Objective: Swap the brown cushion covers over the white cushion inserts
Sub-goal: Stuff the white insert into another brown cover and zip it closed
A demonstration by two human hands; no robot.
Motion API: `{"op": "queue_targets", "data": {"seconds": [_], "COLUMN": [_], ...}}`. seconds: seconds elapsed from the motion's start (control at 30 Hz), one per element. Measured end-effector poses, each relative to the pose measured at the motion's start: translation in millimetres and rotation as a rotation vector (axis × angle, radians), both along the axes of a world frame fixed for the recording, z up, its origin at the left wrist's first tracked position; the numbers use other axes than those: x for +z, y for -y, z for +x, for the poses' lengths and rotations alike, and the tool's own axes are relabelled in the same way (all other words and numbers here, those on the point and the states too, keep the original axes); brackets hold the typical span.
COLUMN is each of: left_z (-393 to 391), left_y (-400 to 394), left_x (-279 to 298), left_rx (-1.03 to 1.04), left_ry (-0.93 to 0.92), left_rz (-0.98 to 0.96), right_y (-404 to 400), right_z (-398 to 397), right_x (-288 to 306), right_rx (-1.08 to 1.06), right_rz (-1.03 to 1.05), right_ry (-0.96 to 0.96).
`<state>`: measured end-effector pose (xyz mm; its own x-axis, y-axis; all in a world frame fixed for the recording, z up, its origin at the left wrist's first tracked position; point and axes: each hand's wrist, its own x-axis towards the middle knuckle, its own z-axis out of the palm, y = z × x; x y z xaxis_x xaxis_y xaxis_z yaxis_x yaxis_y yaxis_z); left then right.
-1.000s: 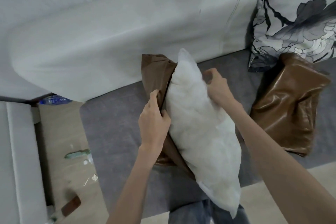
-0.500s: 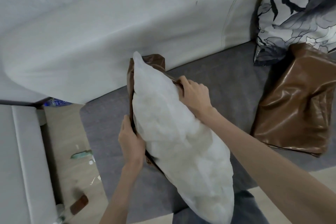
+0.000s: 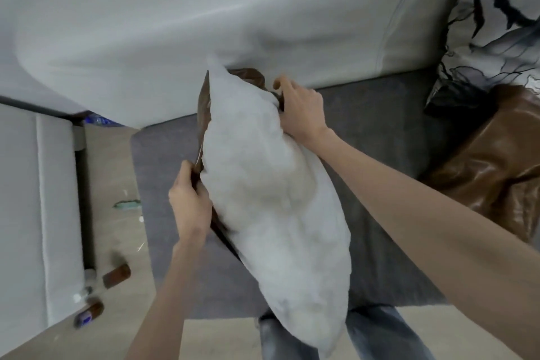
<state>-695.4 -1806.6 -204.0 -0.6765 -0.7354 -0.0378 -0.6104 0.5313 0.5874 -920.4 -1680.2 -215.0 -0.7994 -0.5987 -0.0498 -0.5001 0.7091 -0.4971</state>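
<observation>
Beside the brown cushion (image 3: pixel 493 166), left hand (image 3: pixel 190 204) and right hand (image 3: pixel 301 109) grip the brown cover (image 3: pixel 204 102) around the insert (image 3: pixel 271 199)

Bare grey seat (image 3: pixel 377 137) right of insert (image 3: pixel 271 199), apparently unobstructed.

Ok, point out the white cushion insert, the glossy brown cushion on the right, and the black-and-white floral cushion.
White cushion insert (image 3: pixel 271 193): head view, middle of its fluffy face.
Glossy brown cushion (image 3: pixel 496 161): head view, creased front.
Black-and-white floral cushion (image 3: pixel 496 38): head view, printed front.
</observation>
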Motion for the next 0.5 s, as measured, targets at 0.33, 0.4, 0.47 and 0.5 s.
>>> {"op": "queue_targets", "data": {"seconds": [0.33,0.4,0.47,0.5], "left_z": [3.0,-0.6,1.8,3.7], "left_y": [0.7,-4.6,-8.2,-7.8], "left_x": [9.4,6.4,1.6,-1.0], "left_rx": [0.001,-0.027,-0.034,-0.026], "left_ry": [0.083,0.065,0.061,0.064], "left_rz": [-0.015,0.007,0.01,0.001], "right_y": [-61.8,-70.7,-83.2,-92.2], "right_z": [-2.6,-2.2,8.9,17.5], "right_x": [-39.1,-51.0,-62.5,-68.6], "right_rx": [-0.336,-0.413,-0.471,-0.484], "right_rz": [0.049,0.042,-0.006,-0.019], "right_ry": [0.492,0.583,0.59,0.566]}}
